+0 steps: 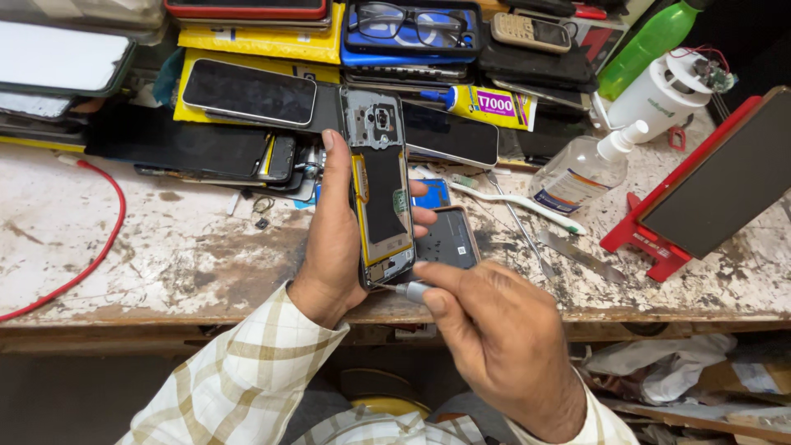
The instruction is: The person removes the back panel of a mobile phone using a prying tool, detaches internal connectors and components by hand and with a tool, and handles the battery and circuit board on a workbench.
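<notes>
An opened black smartphone with its back cover removed (381, 185) is held upright above the worn, stained white workbench (165, 239) by the left hand (334, 239), thumb along one edge and fingers wrapped round the other, so that its yellow-edged interior faces the camera. A slim metal-tipped screwdriver (404, 288) is pinched between thumb and forefinger of the right hand (494, 338), its tip set at the phone's lower corner (just below the left palm). Beyond the gripped phone, a dark phone back cover (446, 239) lies flat on the bench.
</notes>
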